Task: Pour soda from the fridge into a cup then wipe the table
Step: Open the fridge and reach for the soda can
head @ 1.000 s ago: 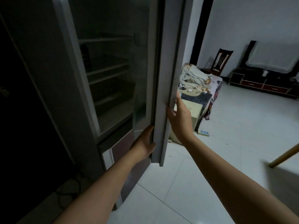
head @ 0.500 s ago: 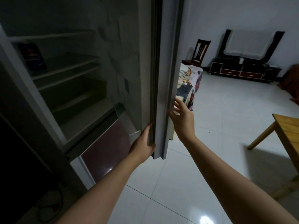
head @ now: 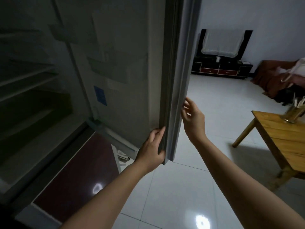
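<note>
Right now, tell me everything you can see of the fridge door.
The fridge door stands open, seen nearly edge-on, a tall grey slab with a darker seal strip along its edge. Its pale inner face carries shelf mouldings and a blue sticker. The left hand grips its lower edge; the right hand has straight fingers by the outer face, contact unclear.

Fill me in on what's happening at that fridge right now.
A person stands at the open fridge door. The left hand grips the door's edge near its bottom corner, while the right hand is open beside the outer face, fingers spread. No soda is in hand yet. A wooden table stands to the right.
</note>
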Action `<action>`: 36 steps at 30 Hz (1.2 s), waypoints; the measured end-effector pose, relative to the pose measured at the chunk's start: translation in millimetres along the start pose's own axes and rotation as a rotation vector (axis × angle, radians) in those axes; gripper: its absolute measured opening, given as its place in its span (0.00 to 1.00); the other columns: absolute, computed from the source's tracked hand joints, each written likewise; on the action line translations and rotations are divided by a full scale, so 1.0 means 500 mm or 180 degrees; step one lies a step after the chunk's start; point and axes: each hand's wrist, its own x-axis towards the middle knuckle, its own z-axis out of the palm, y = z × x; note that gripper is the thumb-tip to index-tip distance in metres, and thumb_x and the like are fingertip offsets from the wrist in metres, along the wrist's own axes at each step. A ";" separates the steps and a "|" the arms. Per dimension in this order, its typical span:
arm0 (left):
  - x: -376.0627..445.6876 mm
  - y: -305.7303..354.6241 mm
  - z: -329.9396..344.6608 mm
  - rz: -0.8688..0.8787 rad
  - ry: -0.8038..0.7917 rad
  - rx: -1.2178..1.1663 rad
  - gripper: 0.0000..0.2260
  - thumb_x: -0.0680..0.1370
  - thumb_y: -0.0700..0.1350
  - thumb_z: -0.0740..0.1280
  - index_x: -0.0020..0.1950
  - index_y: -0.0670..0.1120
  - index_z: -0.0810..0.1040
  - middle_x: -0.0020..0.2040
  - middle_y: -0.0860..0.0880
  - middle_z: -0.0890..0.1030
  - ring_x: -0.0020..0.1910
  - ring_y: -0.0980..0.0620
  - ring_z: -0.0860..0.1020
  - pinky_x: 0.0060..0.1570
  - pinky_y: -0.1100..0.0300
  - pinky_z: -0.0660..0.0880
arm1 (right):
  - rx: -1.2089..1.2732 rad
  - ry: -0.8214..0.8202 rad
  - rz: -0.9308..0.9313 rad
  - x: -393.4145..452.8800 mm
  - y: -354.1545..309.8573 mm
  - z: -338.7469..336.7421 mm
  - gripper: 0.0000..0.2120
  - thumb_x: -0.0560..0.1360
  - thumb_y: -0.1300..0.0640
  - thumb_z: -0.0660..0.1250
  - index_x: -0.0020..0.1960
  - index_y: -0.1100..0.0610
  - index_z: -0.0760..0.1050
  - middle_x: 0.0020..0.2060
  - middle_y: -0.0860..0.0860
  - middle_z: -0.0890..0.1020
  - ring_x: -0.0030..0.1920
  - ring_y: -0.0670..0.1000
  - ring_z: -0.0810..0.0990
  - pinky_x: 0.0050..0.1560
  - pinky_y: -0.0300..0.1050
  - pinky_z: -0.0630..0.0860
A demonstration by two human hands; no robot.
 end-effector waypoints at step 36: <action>0.348 0.149 0.189 -0.1232 0.0524 0.0390 0.30 0.77 0.42 0.60 0.75 0.53 0.51 0.76 0.57 0.51 0.72 0.47 0.62 0.65 0.47 0.67 | 0.0357 -0.1410 -0.0370 0.366 0.232 -0.071 0.22 0.79 0.62 0.54 0.73 0.55 0.57 0.68 0.54 0.70 0.66 0.52 0.69 0.64 0.44 0.67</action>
